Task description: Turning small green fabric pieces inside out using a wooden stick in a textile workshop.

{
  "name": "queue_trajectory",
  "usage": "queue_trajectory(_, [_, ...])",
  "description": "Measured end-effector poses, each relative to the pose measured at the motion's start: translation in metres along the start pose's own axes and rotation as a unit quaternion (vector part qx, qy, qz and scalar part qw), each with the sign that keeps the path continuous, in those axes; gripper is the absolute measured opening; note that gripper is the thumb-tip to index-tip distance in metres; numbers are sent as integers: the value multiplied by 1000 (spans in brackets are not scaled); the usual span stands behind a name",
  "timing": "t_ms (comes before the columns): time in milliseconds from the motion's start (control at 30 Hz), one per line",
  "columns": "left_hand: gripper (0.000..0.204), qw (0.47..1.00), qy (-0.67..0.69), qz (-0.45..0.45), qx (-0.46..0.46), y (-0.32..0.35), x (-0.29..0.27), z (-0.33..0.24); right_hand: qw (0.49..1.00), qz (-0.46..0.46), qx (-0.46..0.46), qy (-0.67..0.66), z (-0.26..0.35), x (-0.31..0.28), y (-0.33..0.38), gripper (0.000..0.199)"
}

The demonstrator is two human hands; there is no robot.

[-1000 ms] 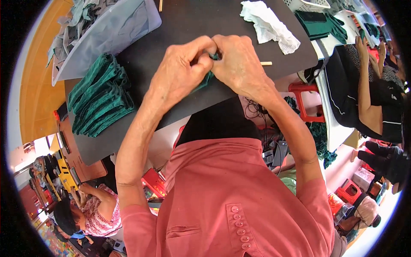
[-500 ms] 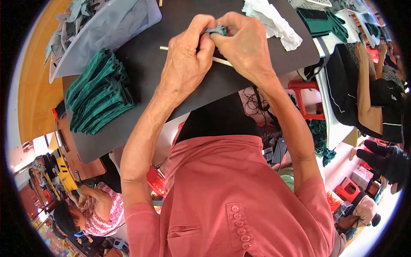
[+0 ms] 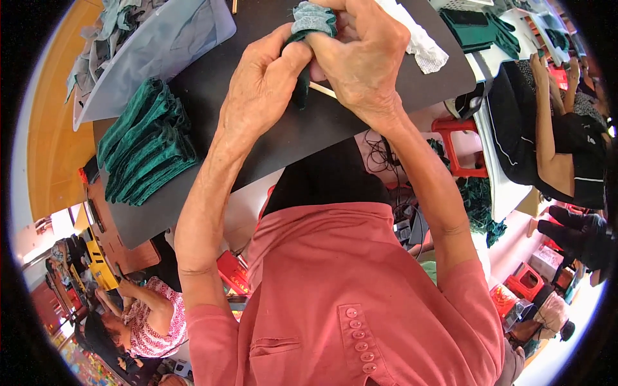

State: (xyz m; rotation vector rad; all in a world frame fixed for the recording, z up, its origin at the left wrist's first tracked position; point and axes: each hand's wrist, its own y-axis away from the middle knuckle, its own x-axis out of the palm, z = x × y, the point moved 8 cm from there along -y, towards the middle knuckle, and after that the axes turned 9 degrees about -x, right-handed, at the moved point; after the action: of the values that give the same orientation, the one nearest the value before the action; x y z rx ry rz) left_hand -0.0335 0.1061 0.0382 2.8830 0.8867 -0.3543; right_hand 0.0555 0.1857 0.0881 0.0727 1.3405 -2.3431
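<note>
Both my hands are above the dark table, holding a small piece of green velvet fabric between them. Its paler grey-green side is bunched up above my thumbs, and a dark green end hangs below. My left hand pinches the fabric from the left with curled fingers. On the right, my right hand grips it, thumb pressed toward my left fingertips. A thin pale stick lies on the table beneath my hands, partly covered by them.
A stack of folded green velvet pieces lies at the table's left. Behind it is a translucent plastic bin of grey-green cloth. White cloth lies at the right, near a red stool. Other people sit working on both sides.
My hands have shifted slightly farther away and to the left. More of the velvet fabric now shows above my thumbs, and its dark end has come into view below.
</note>
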Motion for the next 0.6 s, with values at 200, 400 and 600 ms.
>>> queue_trajectory(200, [20, 991, -35, -23, 124, 2, 1, -17, 990, -39, 104, -85, 1, -4, 6, 19])
queue_trajectory(400, [35, 983, -119, -76, 115, -3, -11, -2, 991, -115, 22, -69, 22, -12, 4, 19])
queue_trajectory(600, [27, 985, -137, -34, 94, 8, 2, -20, 992, -108, -28, -56, 21, -8, 11, 15])
